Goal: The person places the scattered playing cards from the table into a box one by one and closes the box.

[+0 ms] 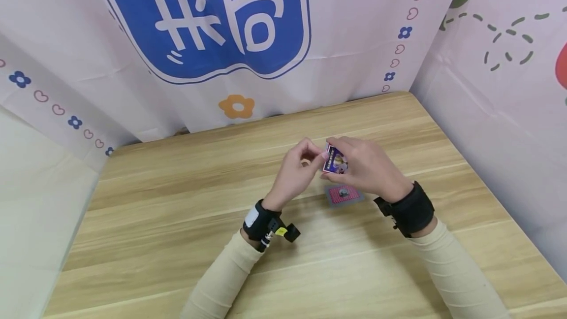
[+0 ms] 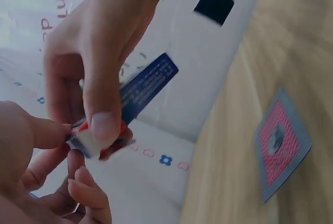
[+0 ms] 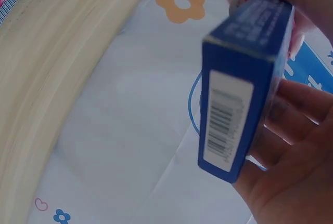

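My right hand (image 1: 368,165) grips a small blue cardboard box (image 1: 335,161) above the table, with a picture printed on its front. A white barcode label (image 3: 225,122) covers one narrow end of the box in the right wrist view. At the opposite end, which shows red and white, my left hand (image 1: 293,172) pinches the box's edge between thumb and forefinger. Part of that end is hidden behind the fingers. Below the hands, a pink patterned card (image 2: 283,169) with a grey border lies flat, a dark silvery oval at its middle.
The wooden table (image 1: 177,220) runs back to a white cloth (image 1: 336,78) with a large blue emblem. Another printed cloth (image 1: 496,102) hangs along the right side. Both wrists wear black straps (image 1: 412,209) carrying small devices.
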Motion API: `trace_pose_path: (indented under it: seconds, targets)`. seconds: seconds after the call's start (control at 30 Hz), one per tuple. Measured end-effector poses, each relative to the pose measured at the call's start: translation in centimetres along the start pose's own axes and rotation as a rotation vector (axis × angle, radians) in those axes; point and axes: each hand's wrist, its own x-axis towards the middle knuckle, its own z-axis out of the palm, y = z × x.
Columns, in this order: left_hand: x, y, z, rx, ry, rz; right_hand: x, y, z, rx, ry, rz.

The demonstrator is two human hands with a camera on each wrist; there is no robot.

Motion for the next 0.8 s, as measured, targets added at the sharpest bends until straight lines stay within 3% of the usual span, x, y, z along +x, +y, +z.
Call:
trace_pose_path:
  seconds: [0.13, 0.3, 0.37, 0.4, 0.47, 0.6, 0.67, 0.73, 0.8]
  targets:
    - [0.1, -0.2, 0.0, -0.098, -0.054, -0.113, 0.0, -0.1, 0.0, 0.014, -0.003, -0.004]
    - [0.5, -0.6, -0.2, -0.321, -0.083, -0.332, 0.0, -0.2, -0.3, 0.023, 0.007, -0.008]
    - [0.8, -1.1, 0.3, -0.349, -0.080, -0.369, -0.1, 0.0, -0.5, 0.013, 0.027, 0.001]
    - [0.8, -1.3, 0.7, -0.311, -0.073, -0.359, -0.1, 0.1, -0.7, 0.008, 0.041, 0.009]
    - [0.8, -2.0, 1.6, -0.118, -0.096, -0.270, -0.2, 0.3, -0.8, 0.000, 0.073, 0.025]
    - [-0.2, -3.3, 3.4, 0.557, -0.210, -0.031, -0.3, 0.5, -0.9, -0.005, 0.092, 0.037]
    - [-0.7, -3.9, 4.2, 0.812, -0.281, 0.075, -0.2, 0.5, -0.8, -0.003, 0.074, 0.037]
    - [-1.2, -4.1, 4.7, 0.943, -0.337, 0.105, -0.2, 0.5, -0.6, 0.001, 0.057, 0.039]
    - [-1.4, -4.1, 5.0, 0.995, -0.402, 0.087, -0.2, 0.4, -0.4, 0.008, 0.043, 0.044]
